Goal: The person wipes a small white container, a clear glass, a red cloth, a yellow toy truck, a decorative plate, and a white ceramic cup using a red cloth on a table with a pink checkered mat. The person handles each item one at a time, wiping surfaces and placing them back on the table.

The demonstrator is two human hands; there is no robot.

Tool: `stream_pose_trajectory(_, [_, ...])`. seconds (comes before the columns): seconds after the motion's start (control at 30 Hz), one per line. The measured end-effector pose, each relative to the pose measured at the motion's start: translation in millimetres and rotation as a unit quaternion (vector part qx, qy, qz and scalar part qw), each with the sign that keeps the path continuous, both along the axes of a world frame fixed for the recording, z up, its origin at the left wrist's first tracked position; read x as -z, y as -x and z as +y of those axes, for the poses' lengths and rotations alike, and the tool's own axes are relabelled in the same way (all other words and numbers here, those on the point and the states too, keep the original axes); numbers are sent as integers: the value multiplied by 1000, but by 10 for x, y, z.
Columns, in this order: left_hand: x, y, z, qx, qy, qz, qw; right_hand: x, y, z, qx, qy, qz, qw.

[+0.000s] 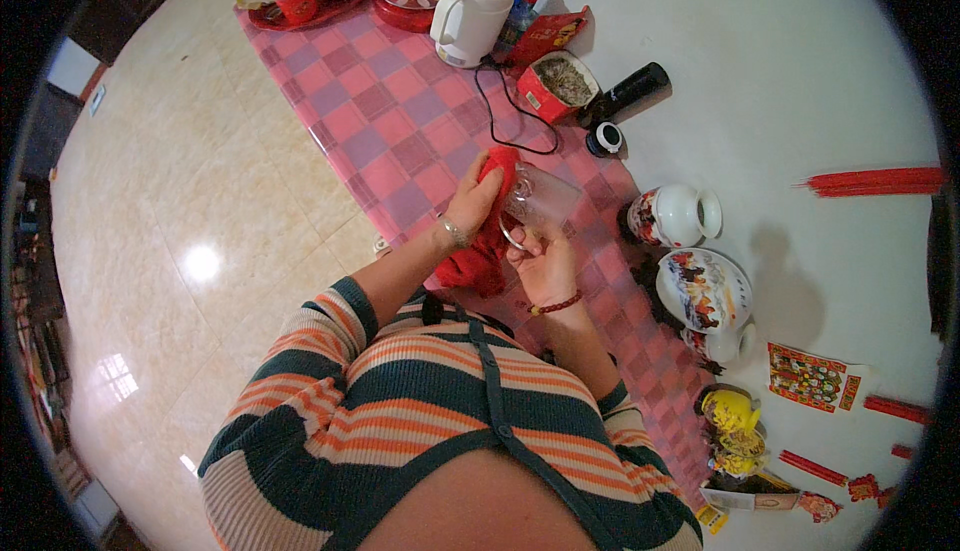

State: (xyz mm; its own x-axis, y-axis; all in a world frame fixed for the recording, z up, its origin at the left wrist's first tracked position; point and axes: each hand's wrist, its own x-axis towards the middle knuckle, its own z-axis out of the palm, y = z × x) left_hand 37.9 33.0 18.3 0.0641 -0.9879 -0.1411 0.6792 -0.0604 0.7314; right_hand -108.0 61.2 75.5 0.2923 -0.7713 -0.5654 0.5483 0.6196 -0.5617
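A red cloth [469,270] is bunched in my left hand [478,202] and hangs down towards the table edge in front of my body. With part of that cloth my left hand covers the left end of a clear glass mug [551,195] with a raised pattern. The mug lies tilted sideways above the table, its other end pointing right. My right hand [546,260] is below it, fingers closed around the mug's handle [512,232]. Whether any cloth is inside the mug cannot be told.
On the checked tablecloth [367,101] stand a white electric kettle [476,18] with a black cord [491,120], a red box [547,97], a black bottle [634,93] and a lid [604,139]. Along the wall are porcelain vases [667,215], a decorated plate [703,290] and yellow ornaments [727,410].
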Motion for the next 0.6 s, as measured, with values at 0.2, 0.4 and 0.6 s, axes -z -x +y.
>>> stream_pose_trajectory(0.2, [323, -77, -196, 31, -26, -182, 982, -6, 95, -18, -12, 15, 53, 998])
stream_pose_trajectory(0.4, [517, -96, -266, 114, -179, -45, 976, -100, -20, 27, -45, 445, 570, 689])
stream_pose_trajectory(0.6, [459, -54, -93, 129, -212, 170, 954, -241, -28, -148, -119, 463, 624, 618])
